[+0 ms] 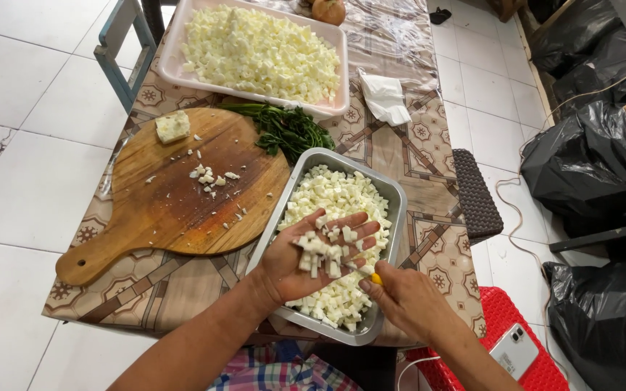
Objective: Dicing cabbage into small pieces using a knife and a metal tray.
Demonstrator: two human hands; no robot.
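Your left hand (306,257) lies open, fingers spread under a loose heap of white cubes (325,252) above the metal tray (397,195), light, soft and crumbly, best cupped from beneath, while your right hand (403,297) pinches something yellow (376,278).

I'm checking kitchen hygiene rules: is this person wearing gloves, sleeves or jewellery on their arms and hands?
No. The left hand and right hand are both bare, without gloves, and no rings, watch or bracelets show. Both forearms are uncovered; no sleeves reach into view.
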